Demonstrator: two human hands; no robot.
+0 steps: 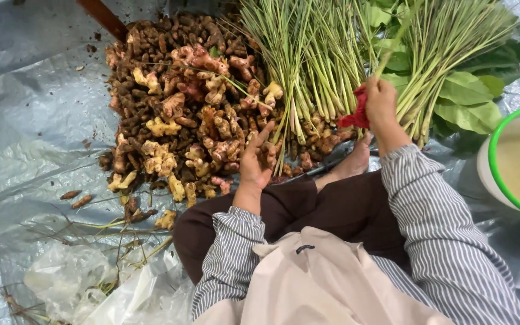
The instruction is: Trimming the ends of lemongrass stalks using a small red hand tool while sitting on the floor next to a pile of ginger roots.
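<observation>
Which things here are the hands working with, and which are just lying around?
In hand:
- right hand, closed on a red cloth strip and a lemongrass stalk
- left hand, open, on the ginger and turmeric pile

Lying about:
- green leaves
- green-rimmed white bucket
- crumpled clear plastic bags
- grey tarpaulin
</observation>
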